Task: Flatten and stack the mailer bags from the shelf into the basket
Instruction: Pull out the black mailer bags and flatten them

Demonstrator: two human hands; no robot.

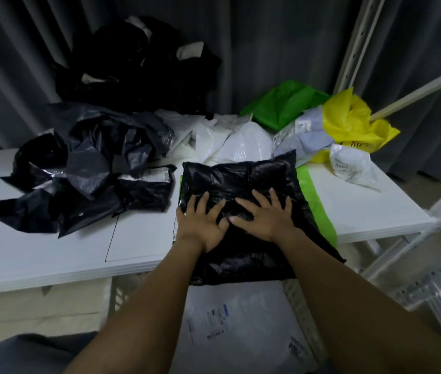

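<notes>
Black plastic, glossy and wrinkled, makes up the mailer bag (241,179) being flattened at the front edge of a white shelf (52,252), its near end hanging over the edge. The left hand (200,225) and the right hand (265,217) are laid side by side on the bag, palms down and fingers spread wide; nothing is gripped, the bag is only pressed. The flattening would probably be done best by sweeping both palms outward from the middle toward the corners, so that trapped air is pushed out and the creases are smoothed before the bag is lifted. A flat green bag (319,211) lies under the black one and could be dragged along with it. To the left, a crumpled heap of dark bags (84,171) is spread over the shelf, with a black pile (138,66) behind it. Toward the middle, white bags (227,141) are bunched just behind the pressed bag. Further right, a green sack (286,106), a yellow bag (354,122) and a small white bag (354,166) are seen. Below the shelf edge, the basket (118,295) is placed, a white labelled mailer (241,333) already lying flat in it.
</notes>
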